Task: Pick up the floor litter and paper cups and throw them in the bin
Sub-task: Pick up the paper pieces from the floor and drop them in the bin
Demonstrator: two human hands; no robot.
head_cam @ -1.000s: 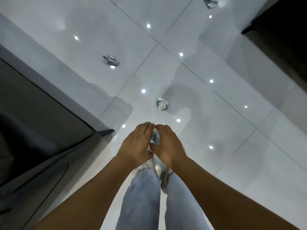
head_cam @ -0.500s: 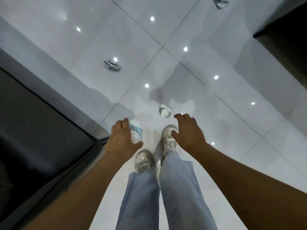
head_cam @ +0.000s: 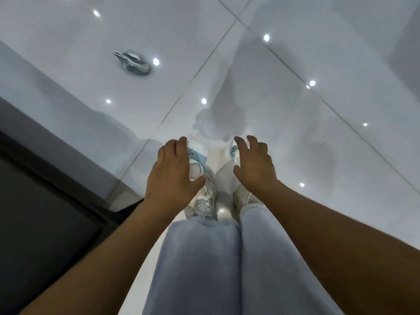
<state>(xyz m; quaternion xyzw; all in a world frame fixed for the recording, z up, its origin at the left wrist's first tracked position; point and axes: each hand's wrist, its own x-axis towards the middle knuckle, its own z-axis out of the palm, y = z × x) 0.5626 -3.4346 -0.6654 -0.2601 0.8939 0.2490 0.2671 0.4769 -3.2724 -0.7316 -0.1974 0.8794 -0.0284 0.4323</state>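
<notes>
My left hand (head_cam: pixel 172 176) grips a white paper cup with a blue bear print (head_cam: pixel 197 159), held above my left shoe. My right hand (head_cam: pixel 255 169) is spread open, fingers extended over a second bear-print paper cup (head_cam: pixel 232 151) on the glossy floor. Only a sliver of that cup shows past the fingers, and I cannot tell whether they touch it. A crushed cup (head_cam: pixel 134 64) lies on the tiles farther off to the upper left. No bin is in view.
A dark cabinet or appliance (head_cam: pixel 38 223) with a grey front edge fills the left side. My jeans-clad legs (head_cam: pixel 204 258) and white shoes (head_cam: pixel 202 201) stand below the hands. The white tile floor (head_cam: pixel 329 144) stretches ahead and right, with ceiling-light reflections.
My hands parted, leaving the first cup in my left hand. My right hand reached forward over the second cup on the floor. The view dropped closer to the floor.
</notes>
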